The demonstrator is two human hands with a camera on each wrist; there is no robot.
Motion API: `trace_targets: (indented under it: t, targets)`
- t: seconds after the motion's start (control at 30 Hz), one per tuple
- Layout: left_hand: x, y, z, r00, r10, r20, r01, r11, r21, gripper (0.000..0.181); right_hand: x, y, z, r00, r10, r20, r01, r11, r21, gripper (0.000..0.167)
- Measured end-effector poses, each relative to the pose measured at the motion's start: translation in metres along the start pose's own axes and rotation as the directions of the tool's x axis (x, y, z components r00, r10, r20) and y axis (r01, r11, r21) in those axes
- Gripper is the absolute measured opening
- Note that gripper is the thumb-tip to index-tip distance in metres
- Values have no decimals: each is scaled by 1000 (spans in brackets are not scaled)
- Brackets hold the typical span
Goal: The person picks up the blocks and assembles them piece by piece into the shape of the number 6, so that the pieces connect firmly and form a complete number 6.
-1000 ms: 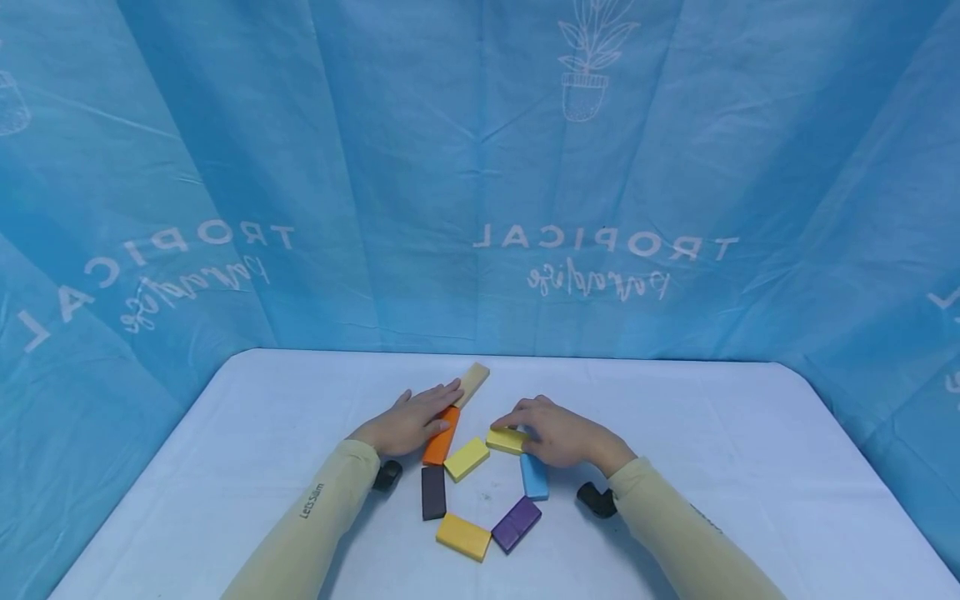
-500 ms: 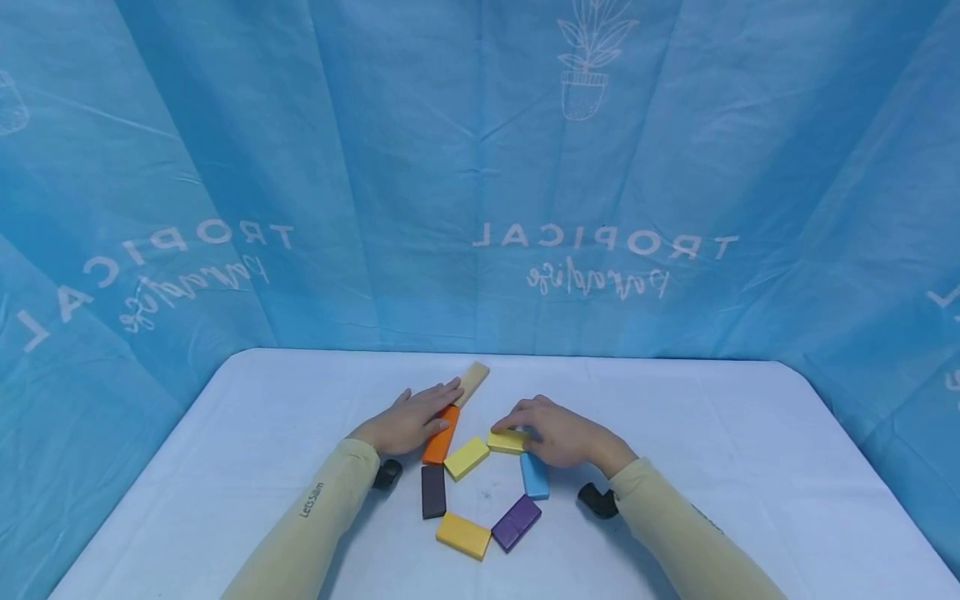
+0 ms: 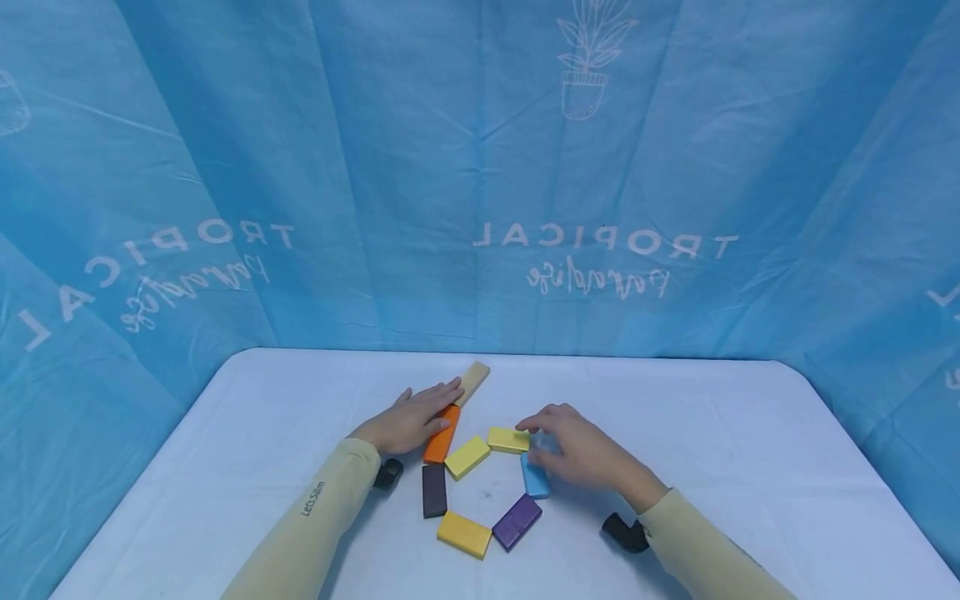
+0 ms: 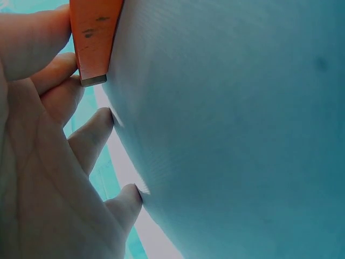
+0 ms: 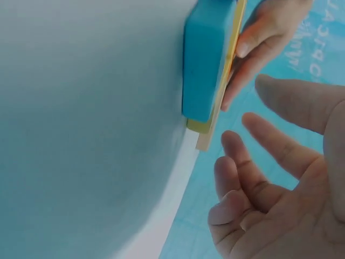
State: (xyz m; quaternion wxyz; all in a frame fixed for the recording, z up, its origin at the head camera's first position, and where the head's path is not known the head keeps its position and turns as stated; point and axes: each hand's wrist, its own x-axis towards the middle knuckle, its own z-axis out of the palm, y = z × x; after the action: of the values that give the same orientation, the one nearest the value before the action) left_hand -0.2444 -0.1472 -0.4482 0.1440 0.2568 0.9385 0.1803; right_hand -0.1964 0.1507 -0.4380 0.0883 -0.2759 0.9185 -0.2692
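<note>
Flat wooden blocks lie end to end in a ring with a tail on the white table. My left hand (image 3: 408, 421) rests its outstretched fingers along the orange block (image 3: 441, 437) and the plain wood block (image 3: 472, 382); the left wrist view shows its thumb at the orange block (image 4: 96, 40). My right hand (image 3: 581, 450) hovers by the far yellow block (image 3: 507, 439) and the blue block (image 3: 536, 479), fingers loosely bent. Nothing sits between those fingers in the right wrist view, where the blue block (image 5: 205, 62) stands apart from them.
A second pale yellow block (image 3: 467, 458), a dark block (image 3: 433, 492), a deeper yellow block (image 3: 464, 535) and a purple block (image 3: 517, 523) make up the other parts of the ring. Behind the table (image 3: 712, 442) hangs a blue printed curtain (image 3: 420, 167).
My right hand has let go of the far yellow block and drawn back to the right, nearer the body. The left hand and the blocks look unmoved.
</note>
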Motion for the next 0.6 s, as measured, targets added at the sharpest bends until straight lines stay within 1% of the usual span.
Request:
trace_targets:
  t: [0.13, 0.3, 0.5, 0.6]
  targets:
    - [0, -1, 0, 1000, 5, -1, -5, 1000, 1, 59, -12, -1, 2, 999, 28, 31, -29, 999, 15, 42]
    - [0, -2, 0, 1000, 12, -5, -12, 1000, 0, 58, -22, 2, 5, 999, 19, 49, -20, 1000, 23, 47]
    - [1, -3, 2, 1000, 7, -7, -7, 1000, 9, 58, -26, 5, 7, 999, 12, 52, -12, 1000, -2, 58]
    - [1, -2, 2, 1000, 7, -7, -7, 1000, 7, 58, -27, 5, 7, 999, 1, 45, 0, 1000, -10, 59]
